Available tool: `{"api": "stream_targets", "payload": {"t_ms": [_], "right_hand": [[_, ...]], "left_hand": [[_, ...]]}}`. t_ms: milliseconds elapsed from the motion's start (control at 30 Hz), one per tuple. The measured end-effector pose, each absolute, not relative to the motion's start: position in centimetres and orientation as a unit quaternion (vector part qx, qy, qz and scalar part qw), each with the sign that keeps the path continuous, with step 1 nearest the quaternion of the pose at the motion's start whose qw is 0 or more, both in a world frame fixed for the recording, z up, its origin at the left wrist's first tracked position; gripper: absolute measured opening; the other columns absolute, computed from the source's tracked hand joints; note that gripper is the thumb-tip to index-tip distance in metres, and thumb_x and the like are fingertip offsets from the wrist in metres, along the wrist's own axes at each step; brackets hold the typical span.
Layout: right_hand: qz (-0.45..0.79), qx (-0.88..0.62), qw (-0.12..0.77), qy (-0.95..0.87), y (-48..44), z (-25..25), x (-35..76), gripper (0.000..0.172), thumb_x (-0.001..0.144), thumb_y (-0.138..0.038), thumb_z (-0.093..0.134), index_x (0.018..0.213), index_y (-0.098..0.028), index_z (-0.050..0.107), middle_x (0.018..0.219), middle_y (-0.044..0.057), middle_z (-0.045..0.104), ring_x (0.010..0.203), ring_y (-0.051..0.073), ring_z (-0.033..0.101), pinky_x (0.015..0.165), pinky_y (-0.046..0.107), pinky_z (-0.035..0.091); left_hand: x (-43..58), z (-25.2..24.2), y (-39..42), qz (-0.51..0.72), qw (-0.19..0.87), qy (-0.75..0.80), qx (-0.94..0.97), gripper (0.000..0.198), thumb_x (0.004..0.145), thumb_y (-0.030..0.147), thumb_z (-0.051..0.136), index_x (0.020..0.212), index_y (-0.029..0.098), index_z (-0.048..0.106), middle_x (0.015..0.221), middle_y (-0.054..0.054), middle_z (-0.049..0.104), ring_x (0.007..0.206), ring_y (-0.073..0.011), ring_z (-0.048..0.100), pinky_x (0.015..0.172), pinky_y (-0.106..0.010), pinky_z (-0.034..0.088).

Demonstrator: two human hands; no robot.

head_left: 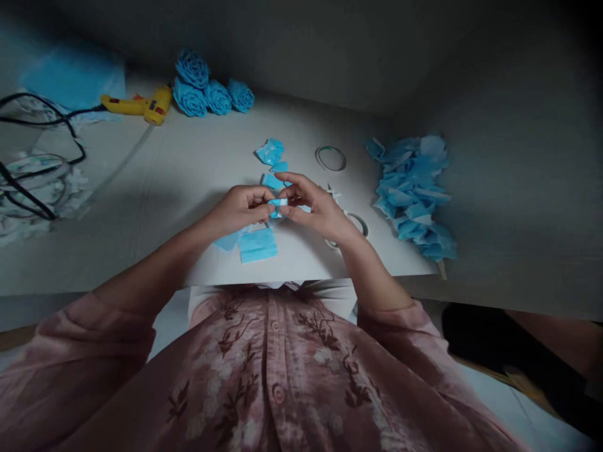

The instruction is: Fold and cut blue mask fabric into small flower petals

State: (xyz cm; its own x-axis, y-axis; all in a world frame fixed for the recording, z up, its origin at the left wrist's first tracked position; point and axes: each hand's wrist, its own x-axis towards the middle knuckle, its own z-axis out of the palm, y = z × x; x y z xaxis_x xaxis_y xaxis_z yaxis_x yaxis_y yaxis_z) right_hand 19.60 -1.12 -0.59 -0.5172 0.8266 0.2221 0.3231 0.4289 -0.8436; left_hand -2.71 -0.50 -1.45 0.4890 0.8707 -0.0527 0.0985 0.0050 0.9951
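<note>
Between my two hands, over the middle of the table, is a small folded blue-and-white piece of sheet material [277, 207]. My left hand [240, 206] pinches its left side between thumb and fingers. At its right side, my right hand [313, 204] grips with the thumb and a finger, while the index finger stretches out above. Just beyond the hands lie blue pieces [272, 181] and a crumpled blue petal-like piece [270, 151]. Nearer me rests a flat blue rectangle [258, 245]. Scissors, partly hidden by my right hand, show a handle loop [360, 223].
Blue rolled flowers [193, 97] sit at the back beside a yellow glue gun [157, 105]. Its black cable [75, 135] loops at left near white scraps [28, 207]. A coil of wire [330, 158] lies beyond my right hand; a blue petal pile [414, 194] is at right.
</note>
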Motion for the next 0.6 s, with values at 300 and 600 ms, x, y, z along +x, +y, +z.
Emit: {"api": "stream_targets", "payload": {"t_ms": [300,600], "right_hand": [[0.407,-0.409,0.424,-0.698,-0.9,-3.4,17.4,0.065,0.097,-0.065,0.064,0.148,-0.026,0.053,0.098,0.003,0.068,0.087,0.019,0.067,0.081,0.035,0.061],[0.429,-0.423,0.451,-0.659,-1.2,-4.6,17.2,0.066,0.096,-0.069,0.061,0.147,-0.027,0.056,0.09,0.001,0.066,0.083,0.018,0.065,0.08,0.034,0.059]], "left_hand": [[-2.4,-1.3,-0.4,0.389,0.597,0.39,0.584,0.026,0.076,0.039,0.079,0.082,0.019,0.064,0.067,0.001,0.064,0.059,-0.0111,0.056,0.058,-0.025,0.046],[-2.4,-1.5,-0.3,0.424,0.577,0.415,0.562,0.018,0.075,0.029,0.079,0.077,0.019,0.065,0.064,0.002,0.063,0.056,-0.01,0.054,0.058,-0.025,0.047]]}}
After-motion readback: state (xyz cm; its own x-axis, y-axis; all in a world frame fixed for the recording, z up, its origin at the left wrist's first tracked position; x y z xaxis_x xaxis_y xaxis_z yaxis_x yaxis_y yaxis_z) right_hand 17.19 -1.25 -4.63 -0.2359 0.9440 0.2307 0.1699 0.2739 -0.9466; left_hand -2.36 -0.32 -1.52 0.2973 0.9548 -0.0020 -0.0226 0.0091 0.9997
